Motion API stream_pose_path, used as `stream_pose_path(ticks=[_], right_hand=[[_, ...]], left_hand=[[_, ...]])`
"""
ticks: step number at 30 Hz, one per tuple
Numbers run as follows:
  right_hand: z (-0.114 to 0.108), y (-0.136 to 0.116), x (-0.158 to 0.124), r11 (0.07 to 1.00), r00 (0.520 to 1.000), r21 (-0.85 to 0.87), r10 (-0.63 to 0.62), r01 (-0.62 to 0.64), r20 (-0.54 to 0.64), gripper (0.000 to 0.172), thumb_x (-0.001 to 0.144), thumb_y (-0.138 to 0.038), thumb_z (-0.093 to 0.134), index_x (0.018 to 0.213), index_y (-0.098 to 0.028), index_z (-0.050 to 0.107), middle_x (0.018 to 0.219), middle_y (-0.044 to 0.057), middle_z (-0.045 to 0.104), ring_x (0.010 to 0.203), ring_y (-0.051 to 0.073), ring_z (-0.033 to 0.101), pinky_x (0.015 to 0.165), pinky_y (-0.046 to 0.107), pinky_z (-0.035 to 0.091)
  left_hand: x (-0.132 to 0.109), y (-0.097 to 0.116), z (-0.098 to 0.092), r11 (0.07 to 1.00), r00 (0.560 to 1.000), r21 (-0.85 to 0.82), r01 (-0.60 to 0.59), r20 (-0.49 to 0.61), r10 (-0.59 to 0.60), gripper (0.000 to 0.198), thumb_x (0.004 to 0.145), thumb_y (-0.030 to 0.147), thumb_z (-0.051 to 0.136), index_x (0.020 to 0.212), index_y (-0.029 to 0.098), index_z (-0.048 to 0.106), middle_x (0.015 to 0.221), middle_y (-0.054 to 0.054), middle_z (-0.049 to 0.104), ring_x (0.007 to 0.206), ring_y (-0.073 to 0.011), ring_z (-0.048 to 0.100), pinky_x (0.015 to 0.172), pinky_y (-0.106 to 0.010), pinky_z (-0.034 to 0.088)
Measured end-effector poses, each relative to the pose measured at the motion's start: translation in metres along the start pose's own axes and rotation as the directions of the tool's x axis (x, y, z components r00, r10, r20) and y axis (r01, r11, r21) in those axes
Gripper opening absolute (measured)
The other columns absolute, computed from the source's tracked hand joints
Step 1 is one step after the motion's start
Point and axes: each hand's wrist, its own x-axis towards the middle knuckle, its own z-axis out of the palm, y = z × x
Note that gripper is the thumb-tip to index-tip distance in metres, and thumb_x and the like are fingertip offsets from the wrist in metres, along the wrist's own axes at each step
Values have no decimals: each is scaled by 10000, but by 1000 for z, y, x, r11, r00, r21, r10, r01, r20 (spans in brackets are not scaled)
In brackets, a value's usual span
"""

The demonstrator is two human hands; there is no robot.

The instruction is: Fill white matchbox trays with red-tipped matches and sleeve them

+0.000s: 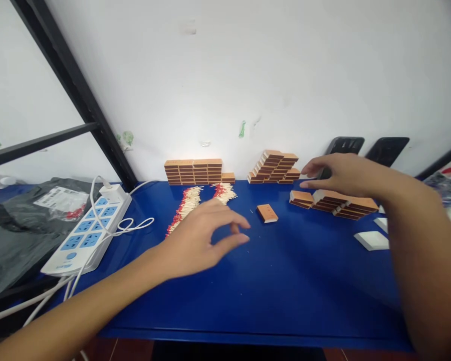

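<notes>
My left hand (pixel 205 235) hovers over the blue table (pixel 285 291), fingers apart and holding nothing, just in front of a spread of red-tipped matches (pixel 186 206). A single matchbox (pixel 267 213) lies a little to its right. My right hand (pixel 342 175) reaches out flat, fingers spread, above a loose row of brown matchboxes (pixel 332 201) at the right. Whether it touches them I cannot tell. Two more stacks of matchboxes stand against the wall: a neat block (pixel 195 172) and a stepped pile (pixel 275 167).
A white power strip (pixel 88 230) with blue sockets and cables lies at the left, beside a grey plastic bag (pixel 18 225). White box trays (pixel 372 240) lie at the right. Two dark phones (pixel 385 149) lean on the wall. A black metal frame (pixel 78 100) rises at the left.
</notes>
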Motion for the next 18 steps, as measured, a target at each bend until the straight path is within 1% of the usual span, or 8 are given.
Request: stream_pose_path(ticks=[3,4,7,10,11,13,16,18], right_hand=[[-20,12,-40,998,994,9,66,-65,-89,402,929,-607,633,1083,-260,769,1025,92,806,886,275,726,748,389,528],[-21,21,-54,996,992,5,94,-93,-79,425,921,-650,624,1056,-275,770,971,85,802,841,276,725,720,394,525],[-8,56,-98,985,985,-14,173,-174,-19,464,878,-717,613,1011,-305,781,896,106,782,774,311,722,696,447,531],[18,87,-130,971,974,73,224,-226,30,386,784,-646,688,1016,-358,799,902,133,772,811,369,738,754,519,568],[26,94,-137,971,977,112,213,-213,13,394,737,-604,729,1066,-398,798,950,134,779,847,390,741,769,540,575],[38,102,-143,978,990,159,141,-136,-25,348,694,-509,757,1033,-439,794,1031,144,783,947,416,736,869,572,576],[48,103,-141,994,996,89,65,-59,-58,192,734,-467,710,897,-410,793,1008,188,759,990,453,701,959,623,540],[53,101,-136,998,998,30,49,-48,-50,186,756,-474,679,868,-377,791,966,207,749,985,468,688,966,637,532]], left_hand=[[0,-40,5,988,999,154,8,-37,-2,174,1018,370,715,1113,231,762,931,-6,790,943,-207,703,858,-389,565],[-1,-50,6,977,998,213,-16,-59,29,176,1027,371,698,1103,225,760,914,-10,781,914,-204,692,838,-387,559],[-3,-68,3,924,985,372,-89,-107,138,191,1048,359,647,1055,201,754,830,-19,740,841,-207,636,825,-403,541],[-2,-77,0,885,969,448,-128,-134,208,185,1048,333,633,1046,194,756,789,-18,721,809,-202,608,840,-403,536],[-2,-80,-1,874,965,466,-137,-137,224,191,1050,329,627,1053,189,756,786,-21,718,803,-202,602,836,-401,537],[-1,-86,-2,840,951,520,-156,-152,271,192,1047,308,615,1042,185,762,771,-26,716,780,-208,590,796,-400,527],[-1,-94,-5,800,932,577,-167,-172,319,194,1039,296,613,1021,176,765,736,-32,703,759,-216,574,768,-400,515],[-2,-98,-8,799,928,581,-153,-193,319,188,1034,292,615,1007,180,764,737,-35,708,759,-218,575,766,-401,513]])
